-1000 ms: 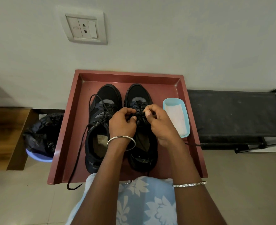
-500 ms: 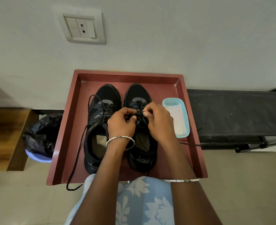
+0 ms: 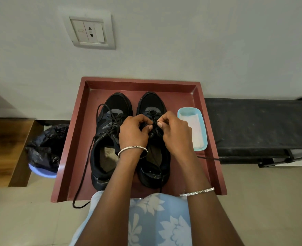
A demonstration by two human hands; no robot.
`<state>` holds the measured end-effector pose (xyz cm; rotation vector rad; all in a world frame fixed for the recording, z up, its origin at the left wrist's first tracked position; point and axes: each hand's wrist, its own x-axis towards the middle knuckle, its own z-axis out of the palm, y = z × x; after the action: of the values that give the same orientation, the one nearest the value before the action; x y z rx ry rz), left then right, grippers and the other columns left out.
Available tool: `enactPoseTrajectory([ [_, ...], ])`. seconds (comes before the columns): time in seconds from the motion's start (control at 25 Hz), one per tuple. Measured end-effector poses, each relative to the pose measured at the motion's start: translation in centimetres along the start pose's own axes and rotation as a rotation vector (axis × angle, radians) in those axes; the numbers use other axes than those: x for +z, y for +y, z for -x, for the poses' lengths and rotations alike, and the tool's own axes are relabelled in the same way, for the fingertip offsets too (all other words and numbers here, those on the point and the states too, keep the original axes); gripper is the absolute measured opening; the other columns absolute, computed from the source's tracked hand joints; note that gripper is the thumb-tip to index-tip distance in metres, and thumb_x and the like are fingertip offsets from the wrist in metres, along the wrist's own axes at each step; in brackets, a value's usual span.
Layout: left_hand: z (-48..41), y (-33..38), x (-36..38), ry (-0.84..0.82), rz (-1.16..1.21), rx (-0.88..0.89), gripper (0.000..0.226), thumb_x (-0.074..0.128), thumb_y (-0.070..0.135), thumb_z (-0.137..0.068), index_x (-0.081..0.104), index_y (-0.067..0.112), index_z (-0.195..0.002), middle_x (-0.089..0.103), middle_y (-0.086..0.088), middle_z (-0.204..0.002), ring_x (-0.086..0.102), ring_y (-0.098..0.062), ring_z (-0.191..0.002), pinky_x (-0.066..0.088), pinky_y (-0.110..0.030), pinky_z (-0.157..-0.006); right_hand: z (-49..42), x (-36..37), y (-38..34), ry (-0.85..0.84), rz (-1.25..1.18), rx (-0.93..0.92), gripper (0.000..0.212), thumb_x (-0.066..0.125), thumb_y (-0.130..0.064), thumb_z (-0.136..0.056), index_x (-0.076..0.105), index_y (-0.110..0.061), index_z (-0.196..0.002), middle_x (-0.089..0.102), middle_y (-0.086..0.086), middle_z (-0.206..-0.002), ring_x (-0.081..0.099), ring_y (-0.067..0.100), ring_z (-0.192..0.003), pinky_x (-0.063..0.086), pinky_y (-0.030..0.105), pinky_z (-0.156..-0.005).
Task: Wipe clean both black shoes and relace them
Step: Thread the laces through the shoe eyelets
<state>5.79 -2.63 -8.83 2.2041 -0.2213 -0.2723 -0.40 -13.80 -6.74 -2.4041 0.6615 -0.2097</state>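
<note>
Against a pale wall, a red tray (image 3: 72,153) keeps two black shoes (image 3: 118,107) side by side while left hand (image 3: 132,134) and right hand (image 3: 175,134) pinch the right shoe's lace (image 3: 154,123), probably threading it.

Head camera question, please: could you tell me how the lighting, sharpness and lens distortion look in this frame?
Head view: soft, even light with no glare; the hands cast only faint shadow on the right shoe. Wide-angle distortion splays the red tray outward towards the viewer. Both hands, left hand and right hand, look sharp, without motion blur. The black laces blend into the dark uppers.
</note>
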Motion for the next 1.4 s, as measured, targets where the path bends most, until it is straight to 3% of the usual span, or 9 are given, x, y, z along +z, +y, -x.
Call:
enactPoseTrajectory([
  [0.16,0.0,0.5,-0.1,0.007,-0.091,0.051,0.011,0.07,0.021,-0.087,0.067,0.032,-0.087,0.058,0.005,-0.098,0.058,-0.014,-0.085,0.051,-0.035,-0.072,-0.1,-0.1,0.2,-0.007,-0.06,0.041,0.003,0.061,-0.022,-0.1,0.063,-0.022,-0.097,0.072,-0.007,-0.095,0.066,0.01,-0.083,0.039,0.019,-0.065],
  [0.36,0.1,0.5,0.3,-0.046,-0.234,0.047,0.007,0.053,0.022,-0.096,0.056,0.028,-0.096,0.05,0.004,-0.111,0.054,-0.023,-0.098,0.042,-0.036,-0.067,-0.3,-0.2,0.4,-0.007,-0.094,0.072,0.002,0.065,-0.024,-0.098,0.066,-0.023,-0.096,0.073,-0.009,-0.093,0.064,0.005,-0.079,0.036,0.011,-0.064],
  [0.56,-0.3,-0.2,0.0,-0.132,0.004,0.006,0.01,0.055,0.025,-0.094,0.056,0.033,-0.088,0.048,0.009,-0.106,0.056,-0.021,-0.097,0.053,-0.047,-0.083,-0.3,-0.1,0.1,-0.009,-0.064,0.071,0.003,0.062,-0.022,-0.099,0.064,-0.021,-0.097,0.073,-0.004,-0.093,0.067,0.012,-0.082,0.042,0.022,-0.066],
  [0.72,-0.5,-0.2,-0.1,-0.174,0.167,-0.028,0.007,0.053,0.037,-0.084,0.059,0.037,-0.08,0.06,-0.008,-0.102,0.056,-0.017,-0.079,0.052,-0.04,-0.073,-0.1,0.1,-0.3,0.007,0.021,0.029,0.003,0.059,-0.015,-0.1,0.062,-0.016,-0.101,0.072,0.002,-0.095,0.066,0.019,-0.081,0.052,0.034,-0.073],
  [0.92,-0.4,0.1,-0.7,-0.103,0.244,-0.112,0.017,0.052,0.015,-0.098,0.065,0.025,-0.095,0.067,0.004,-0.098,0.061,-0.012,-0.089,0.049,-0.03,-0.08,-0.2,-0.2,0.6,-0.021,-0.151,0.095,0.005,0.068,-0.016,-0.094,0.068,-0.02,-0.097,0.074,-0.005,-0.092,0.067,0.008,-0.084,0.05,0.02,-0.072],
  [1.0,-0.5,0.1,-1.0,-0.108,0.294,-0.163,0.017,0.051,0.012,-0.098,0.062,0.023,-0.105,0.064,0.005,-0.099,0.06,-0.014,-0.09,0.05,-0.03,-0.082,-0.2,-0.2,0.8,-0.032,-0.197,0.105,0.008,0.073,-0.017,-0.091,0.073,-0.021,-0.098,0.076,-0.006,-0.094,0.069,0.007,-0.087,0.055,0.024,-0.08],
  [1.08,-0.6,0.0,-1.3,-0.16,0.33,-0.194,0.02,0.055,0.012,-0.096,0.058,0.024,-0.111,0.062,0.005,-0.098,0.059,-0.015,-0.09,0.05,-0.031,-0.082,-0.2,-0.1,0.6,-0.021,-0.143,0.105,0.006,0.072,-0.019,-0.092,0.073,-0.02,-0.097,0.075,-0.004,-0.094,0.069,0.009,-0.087,0.052,0.022,-0.077],
  [1.28,-0.6,-0.4,-1.8,-0.342,0.379,-0.15,0.065,0.082,0.011,-0.076,0.049,0.023,-0.131,0.056,0.003,-0.111,0.057,-0.013,-0.104,0.042,-0.017,-0.08,-0.3,0.3,-0.2,0.027,0.074,0.011,0.006,0.061,-0.013,-0.098,0.063,-0.016,-0.103,0.073,0.003,-0.095,0.067,0.021,-0.084,0.039,0.025,-0.068],
  [1.4,-0.9,-0.8,-1.4,-0.294,0.345,-0.132,0.073,0.084,0.011,-0.073,0.047,0.023,-0.135,0.056,0.003,-0.114,0.057,-0.021,-0.111,0.042,-0.018,-0.083,-0.6,0.4,-0.3,0.045,0.049,-0.004,0.004,0.06,-0.015,-0.099,0.062,-0.017,-0.102,0.073,0.001,-0.094,0.068,0.018,-0.084,0.038,0.025,-0.065],
])
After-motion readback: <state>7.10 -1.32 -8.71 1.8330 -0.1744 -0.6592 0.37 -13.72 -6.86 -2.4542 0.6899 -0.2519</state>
